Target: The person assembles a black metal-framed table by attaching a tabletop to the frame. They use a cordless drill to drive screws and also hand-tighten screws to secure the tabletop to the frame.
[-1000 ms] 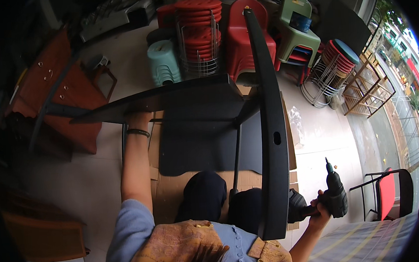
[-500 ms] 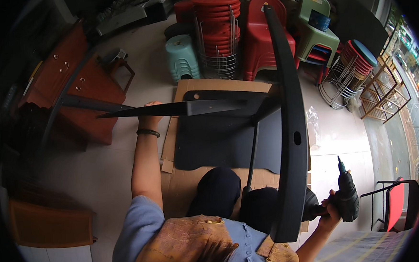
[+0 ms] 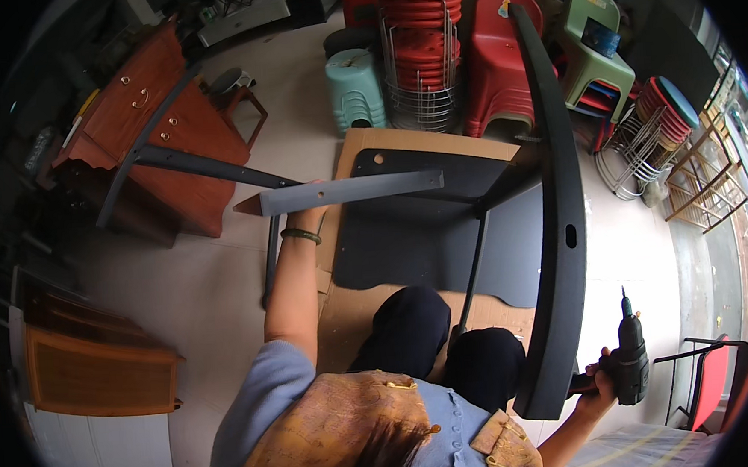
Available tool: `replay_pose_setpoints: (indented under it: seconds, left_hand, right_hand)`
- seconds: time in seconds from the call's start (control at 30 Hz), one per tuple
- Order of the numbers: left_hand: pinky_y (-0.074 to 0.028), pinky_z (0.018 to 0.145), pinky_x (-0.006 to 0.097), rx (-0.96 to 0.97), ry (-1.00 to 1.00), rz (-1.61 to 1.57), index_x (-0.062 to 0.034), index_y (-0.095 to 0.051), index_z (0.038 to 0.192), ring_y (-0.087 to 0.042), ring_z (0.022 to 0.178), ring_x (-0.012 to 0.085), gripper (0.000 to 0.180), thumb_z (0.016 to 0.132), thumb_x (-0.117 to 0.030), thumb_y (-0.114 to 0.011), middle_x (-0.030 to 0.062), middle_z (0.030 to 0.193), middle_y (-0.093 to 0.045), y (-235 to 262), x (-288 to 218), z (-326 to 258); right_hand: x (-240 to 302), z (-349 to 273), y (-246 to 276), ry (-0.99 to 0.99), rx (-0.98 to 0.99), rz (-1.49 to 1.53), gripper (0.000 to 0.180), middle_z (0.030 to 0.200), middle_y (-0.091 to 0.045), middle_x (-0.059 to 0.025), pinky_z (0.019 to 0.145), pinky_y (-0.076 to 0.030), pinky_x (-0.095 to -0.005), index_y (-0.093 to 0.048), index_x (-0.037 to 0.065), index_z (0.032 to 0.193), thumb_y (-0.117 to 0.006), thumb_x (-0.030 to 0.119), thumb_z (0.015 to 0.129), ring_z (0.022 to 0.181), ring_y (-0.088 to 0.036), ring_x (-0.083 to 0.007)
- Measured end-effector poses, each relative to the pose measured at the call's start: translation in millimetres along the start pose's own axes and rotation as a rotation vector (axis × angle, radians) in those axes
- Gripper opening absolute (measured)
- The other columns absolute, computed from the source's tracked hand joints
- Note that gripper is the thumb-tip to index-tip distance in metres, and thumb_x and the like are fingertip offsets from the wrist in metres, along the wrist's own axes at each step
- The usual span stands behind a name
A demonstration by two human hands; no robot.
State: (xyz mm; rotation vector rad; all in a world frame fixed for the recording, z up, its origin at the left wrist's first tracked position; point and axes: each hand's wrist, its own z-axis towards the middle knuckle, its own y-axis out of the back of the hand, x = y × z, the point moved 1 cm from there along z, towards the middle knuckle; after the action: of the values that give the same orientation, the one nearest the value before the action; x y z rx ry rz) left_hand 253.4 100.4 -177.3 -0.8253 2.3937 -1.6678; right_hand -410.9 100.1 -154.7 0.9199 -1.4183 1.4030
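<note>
My left hand [image 3: 308, 219] is closed around a part of a black metal frame, its fingers mostly hidden behind a flat bar [image 3: 363, 191] with holes. The frame spreads left to a curved black foot [image 3: 140, 149] and right to a long, thick black beam [image 3: 561, 213] that rises in front of me. Under it a black board [image 3: 400, 245] lies on flattened cardboard [image 3: 437, 142] on the floor. In my right hand [image 3: 604, 382], to the right of the beam, is a black cordless drill [image 3: 631, 355], its bit pointing away from me.
Red stools [image 3: 422, 42] in a wire rack, teal stools [image 3: 355, 89], a red chair [image 3: 505, 71] and a green chair [image 3: 599, 57] line the far side. A reddish wooden cabinet [image 3: 153, 119] stands left. Near right is a red-backed chair [image 3: 709, 384].
The flat bar has turned so its broad, holed face shows. My view has shifted left, so most things sit farther right. The drill remains in my right hand.
</note>
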Motion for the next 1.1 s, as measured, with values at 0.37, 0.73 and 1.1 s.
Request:
replay_pose_setpoints:
  seconds: [0.37,0.73,1.1]
  left_hand:
    - [-0.041,0.067,0.024,0.430,-0.136,-0.157,-0.0071,-0.052,0.057,-0.052,0.064,0.0147,0.019,0.075,-0.010,-0.058,0.0033,0.061,-0.055,33,74,-41]
    - [-0.037,0.055,0.028,0.081,0.106,-0.504,-0.0095,-0.042,0.058,-0.042,0.053,0.0165,0.022,0.078,-0.018,-0.045,0.0034,0.054,-0.041,89,85,-76]
    - [-0.044,0.084,0.032,0.666,0.342,-0.571,-0.0073,-0.057,0.080,-0.056,0.086,0.0193,0.016,0.083,-0.023,-0.057,0.0055,0.083,-0.057,182,122,-91]
  right_hand:
    - [16,-9,-13,0.125,0.011,0.024,0.057,0.101,-0.063,-0.0145,0.063,-0.052,-0.0301,-0.051,0.001,0.117,-0.067,0.008,0.063,0.066,-0.062,-0.0180]
    - [54,-77,-68,0.089,0.470,-0.278,0.055,0.093,-0.061,-0.0128,0.064,-0.048,-0.0313,-0.054,-0.006,0.114,-0.061,0.008,0.061,0.065,-0.057,-0.0192]
    - [86,-121,-221,0.169,0.740,-0.226,0.066,0.084,-0.063,-0.0176,0.072,-0.054,-0.0365,-0.045,-0.009,0.121,-0.062,0.012,0.061,0.072,-0.065,-0.0279]
